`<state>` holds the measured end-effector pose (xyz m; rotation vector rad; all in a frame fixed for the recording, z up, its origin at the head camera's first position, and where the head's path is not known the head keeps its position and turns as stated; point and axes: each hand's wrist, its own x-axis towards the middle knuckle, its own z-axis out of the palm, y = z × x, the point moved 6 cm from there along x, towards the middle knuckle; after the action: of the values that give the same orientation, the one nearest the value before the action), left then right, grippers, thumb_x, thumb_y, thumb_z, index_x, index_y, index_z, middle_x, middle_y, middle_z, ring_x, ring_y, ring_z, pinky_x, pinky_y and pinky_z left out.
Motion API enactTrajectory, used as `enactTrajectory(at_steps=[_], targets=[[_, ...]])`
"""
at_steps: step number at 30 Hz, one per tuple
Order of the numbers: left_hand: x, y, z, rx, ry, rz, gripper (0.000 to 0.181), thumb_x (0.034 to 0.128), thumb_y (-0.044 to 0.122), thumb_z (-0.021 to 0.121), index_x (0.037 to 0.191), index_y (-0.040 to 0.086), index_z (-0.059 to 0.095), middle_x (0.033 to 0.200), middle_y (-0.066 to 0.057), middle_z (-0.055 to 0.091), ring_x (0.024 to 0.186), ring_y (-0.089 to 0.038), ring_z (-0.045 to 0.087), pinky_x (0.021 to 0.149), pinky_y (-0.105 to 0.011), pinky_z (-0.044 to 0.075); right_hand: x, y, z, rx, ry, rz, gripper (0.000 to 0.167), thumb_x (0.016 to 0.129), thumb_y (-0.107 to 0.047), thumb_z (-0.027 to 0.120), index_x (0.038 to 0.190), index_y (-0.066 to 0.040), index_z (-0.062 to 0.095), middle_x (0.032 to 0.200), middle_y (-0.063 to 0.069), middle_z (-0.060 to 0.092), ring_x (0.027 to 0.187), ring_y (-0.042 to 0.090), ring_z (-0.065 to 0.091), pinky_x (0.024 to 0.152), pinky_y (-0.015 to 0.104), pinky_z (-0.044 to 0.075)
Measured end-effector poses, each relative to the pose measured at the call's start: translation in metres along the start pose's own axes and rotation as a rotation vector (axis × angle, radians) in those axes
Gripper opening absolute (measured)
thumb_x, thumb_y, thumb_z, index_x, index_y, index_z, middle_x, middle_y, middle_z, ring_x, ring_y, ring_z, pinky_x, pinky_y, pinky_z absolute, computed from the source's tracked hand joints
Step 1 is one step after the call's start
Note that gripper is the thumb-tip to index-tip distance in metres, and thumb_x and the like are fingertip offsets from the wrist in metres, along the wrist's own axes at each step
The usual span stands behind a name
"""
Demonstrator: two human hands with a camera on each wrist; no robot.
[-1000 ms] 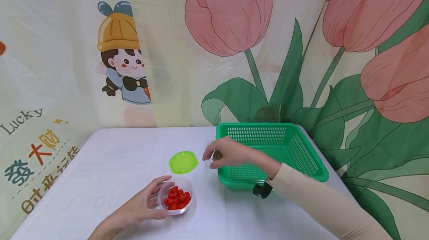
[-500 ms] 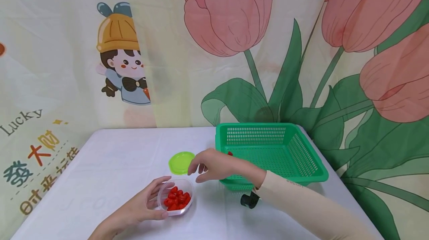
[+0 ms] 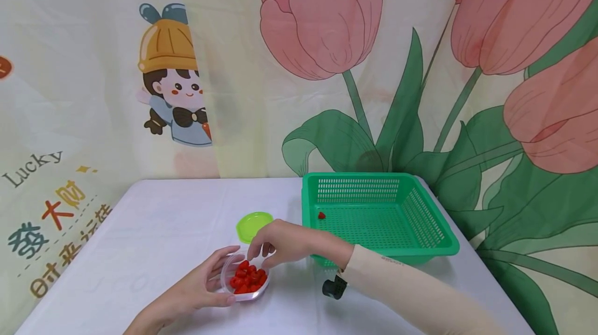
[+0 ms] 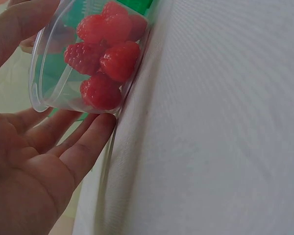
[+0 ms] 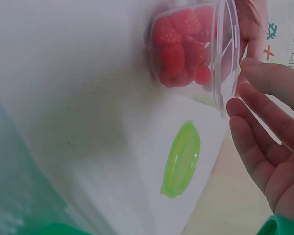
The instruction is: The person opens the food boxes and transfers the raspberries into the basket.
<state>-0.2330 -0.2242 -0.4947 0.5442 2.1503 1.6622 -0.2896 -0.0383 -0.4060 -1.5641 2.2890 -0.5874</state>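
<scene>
A small clear plastic container (image 3: pixel 245 297) holding several red raspberries (image 3: pixel 247 279) stands on the table. My left hand (image 3: pixel 198 288) holds it from the left, thumb at the near side and fingers round the far side; in the left wrist view the container's wall (image 4: pixel 71 100) sits between them. Over its right rim hovers my right hand (image 3: pixel 287 241), fingers loosely bent and parted, with nothing between them. The right wrist view has those fingertips (image 5: pixel 235 105) at the container's mouth. One raspberry (image 3: pixel 321 215) lies in the green basket (image 3: pixel 406 253), towards its left side.
A bright green lid (image 3: pixel 252 227) lies on the white-covered table (image 3: pixel 177 220), behind the container. The basket, with slotted walls, takes up the table's right side. A printed curtain (image 3: pixel 243 65) hangs behind the table. A small black camera (image 3: pixel 334 288) hangs at my right wrist.
My right hand has moved left and down from the basket's left edge to above the container. The raspberry in the basket has come into view. My left hand and the container have stayed put.
</scene>
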Motion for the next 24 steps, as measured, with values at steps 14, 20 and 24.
enactTrajectory(at_steps=[14, 20, 24], targets=[[-0.001, -0.001, -0.002, -0.012, -0.01, -0.013, 0.096, 0.0929, 0.011, 0.082, 0.167, 0.014, 0.021, 0.169, -0.02, 0.03, 0.155, -0.049, 0.029, 0.105, -0.012, 0.044, 0.016, 0.002, 0.015, -0.03, -0.076, 0.017, 0.031, 0.093, -0.009, 0.083, 0.123, -0.013, 0.078, 0.111, -0.006, 0.077, 0.096, 0.0, 0.067, 0.085, 0.011, 0.053], [0.0, -0.001, -0.002, -0.004, -0.008, -0.012, 0.096, 0.0928, 0.011, 0.082, 0.167, 0.015, 0.022, 0.168, -0.017, 0.032, 0.155, -0.047, 0.031, 0.107, -0.013, 0.044, 0.021, -0.002, 0.021, -0.097, -0.136, -0.001, 0.032, 0.092, -0.008, 0.084, 0.123, -0.014, 0.079, 0.108, -0.008, 0.077, 0.097, 0.0, 0.068, 0.087, 0.011, 0.054], [0.0, -0.001, -0.001, 0.005, -0.004, -0.027, 0.097, 0.0924, 0.011, 0.083, 0.167, 0.016, 0.022, 0.169, -0.016, 0.032, 0.156, -0.045, 0.031, 0.107, -0.013, 0.043, 0.024, -0.003, 0.024, -0.137, -0.17, 0.022, 0.031, 0.092, -0.009, 0.084, 0.122, -0.016, 0.079, 0.104, -0.011, 0.076, 0.094, -0.002, 0.066, 0.085, 0.009, 0.052]])
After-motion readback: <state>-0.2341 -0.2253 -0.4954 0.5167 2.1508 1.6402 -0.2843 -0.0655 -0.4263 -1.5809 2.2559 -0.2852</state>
